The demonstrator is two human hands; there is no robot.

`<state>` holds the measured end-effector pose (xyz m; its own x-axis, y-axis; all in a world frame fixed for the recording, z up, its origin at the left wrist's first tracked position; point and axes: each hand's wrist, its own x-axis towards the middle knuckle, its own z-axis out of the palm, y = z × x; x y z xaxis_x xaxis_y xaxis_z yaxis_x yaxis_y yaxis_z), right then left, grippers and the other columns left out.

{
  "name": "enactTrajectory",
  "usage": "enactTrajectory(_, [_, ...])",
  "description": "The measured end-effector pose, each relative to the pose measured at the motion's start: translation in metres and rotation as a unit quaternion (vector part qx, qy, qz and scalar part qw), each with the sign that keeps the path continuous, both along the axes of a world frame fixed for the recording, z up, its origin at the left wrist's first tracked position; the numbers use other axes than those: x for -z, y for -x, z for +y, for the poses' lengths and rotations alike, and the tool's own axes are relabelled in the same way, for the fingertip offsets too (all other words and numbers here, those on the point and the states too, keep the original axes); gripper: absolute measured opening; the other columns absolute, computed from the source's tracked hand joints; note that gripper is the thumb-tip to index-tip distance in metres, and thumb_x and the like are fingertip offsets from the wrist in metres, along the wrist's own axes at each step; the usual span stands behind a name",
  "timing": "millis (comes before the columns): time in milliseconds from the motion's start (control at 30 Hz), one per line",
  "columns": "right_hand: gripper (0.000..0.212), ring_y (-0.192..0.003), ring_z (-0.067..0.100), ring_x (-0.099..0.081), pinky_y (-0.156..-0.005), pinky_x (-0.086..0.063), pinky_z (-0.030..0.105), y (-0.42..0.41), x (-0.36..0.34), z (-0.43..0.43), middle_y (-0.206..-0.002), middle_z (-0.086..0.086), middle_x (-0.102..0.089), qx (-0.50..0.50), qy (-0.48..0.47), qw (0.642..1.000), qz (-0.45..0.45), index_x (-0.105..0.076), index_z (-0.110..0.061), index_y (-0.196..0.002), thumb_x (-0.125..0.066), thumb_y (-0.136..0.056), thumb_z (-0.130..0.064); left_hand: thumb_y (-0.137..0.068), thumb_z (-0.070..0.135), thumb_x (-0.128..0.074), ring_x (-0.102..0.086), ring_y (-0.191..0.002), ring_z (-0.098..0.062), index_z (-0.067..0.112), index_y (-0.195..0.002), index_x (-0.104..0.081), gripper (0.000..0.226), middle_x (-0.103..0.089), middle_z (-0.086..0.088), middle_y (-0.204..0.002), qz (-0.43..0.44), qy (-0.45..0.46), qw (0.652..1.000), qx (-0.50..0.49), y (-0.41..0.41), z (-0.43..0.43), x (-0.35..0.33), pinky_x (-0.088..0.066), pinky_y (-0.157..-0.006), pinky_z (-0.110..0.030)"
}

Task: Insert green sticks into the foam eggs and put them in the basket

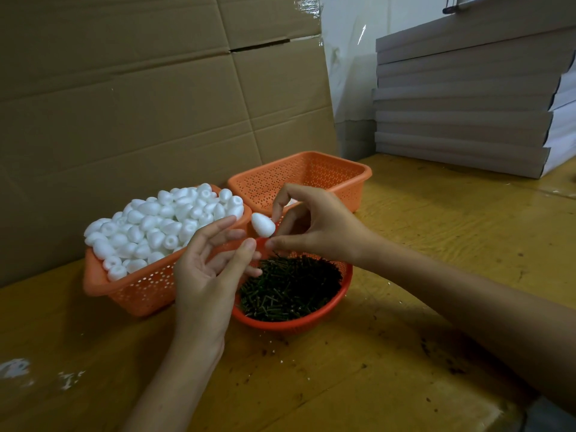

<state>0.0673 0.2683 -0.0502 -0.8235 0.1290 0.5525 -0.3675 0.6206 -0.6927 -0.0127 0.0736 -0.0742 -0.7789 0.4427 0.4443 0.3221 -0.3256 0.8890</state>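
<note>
1. Head view, far left: a wall of flattened cardboard (124, 104) stands behind and to the left of the round basket (296, 324), and white crumbs (14, 367) lie on the wooden surface (405, 307), well to that basket's left.
2. Just left of the round basket, touching or nearly touching it, sits an orange rectangular basket (93, 275) heaped with white foam eggs (162, 226).
3. The left hand (205, 275) hangs over the left edge of the round basket, palm turned up and toward the right. Its grip is spread and holds nothing, the fingers loosely extended. Its thumb tip almost meets the right thumb tip.
4. One foam egg (263, 225) is up in the air, above the far left rim of the round basket and between the two hands, with its pointed end tilted up to the left.
5. The round basket is orange-red and perforated, and it is filled with short green sticks (293, 285) lying in a loose heap.
6. The right hand (318, 226) reaches in over the far side of the round basket. Its grip pinches the foam egg between forefinger above and thumb below, with the other fingers curled behind. Whether a stick is already in the egg cannot be told.
7. Behind the round basket stands a rear basket (311, 173), orange and rectangular, partly hidden by the right hand.
8. Well to the right of the round basket and behind it, a stack of grey boards (467, 120) rests on the surface.
</note>
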Motion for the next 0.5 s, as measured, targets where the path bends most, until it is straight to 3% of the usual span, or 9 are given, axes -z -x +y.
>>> enactTrajectory(200, [0.014, -0.073, -0.003, -0.073, -0.070, -0.064, 0.029, 0.000, -0.011, 0.036, -0.081, -0.011, -0.076, 0.229, -0.101, 0.967, 0.052, -0.078, -0.019, -0.089, -0.088, -0.082, -0.024, -0.084, 0.033, -0.076, -0.078, -0.086, -0.024, 0.017, -0.117, -0.071, 0.037, -0.076, 0.007, -0.109, -0.005, 0.006, 1.000, -0.009, 0.000, 0.001, 0.001, -0.062, -0.063, -0.027])
enactTrajectory(367, [0.011, -0.067, -0.009, -0.068, -0.068, -0.062, 0.021, 0.005, -0.009, 0.060, -0.076, -0.019, -0.072, 0.313, -0.119, 0.941, 0.039, -0.082, -0.025, -0.091, -0.087, -0.085, -0.032, -0.087, 0.033, -0.073, -0.077, -0.082, -0.022, 0.018, -0.111, -0.072, 0.029, -0.075, 0.005, -0.108, -0.004, 0.007, 1.000, -0.005, -0.002, 0.001, -0.001, -0.061, -0.061, -0.027])
enactTrajectory(500, [0.009, -0.067, -0.015, -0.061, -0.068, -0.051, 0.011, 0.008, -0.002, 0.065, -0.078, -0.021, -0.070, 0.337, -0.155, 0.928, 0.039, -0.081, -0.029, -0.092, -0.084, -0.086, -0.035, -0.094, 0.024, -0.071, -0.076, -0.081, -0.022, 0.018, -0.105, -0.073, 0.012, -0.074, 0.001, -0.112, 0.000, 0.012, 1.000, -0.003, -0.001, 0.001, -0.001, -0.060, -0.060, -0.026])
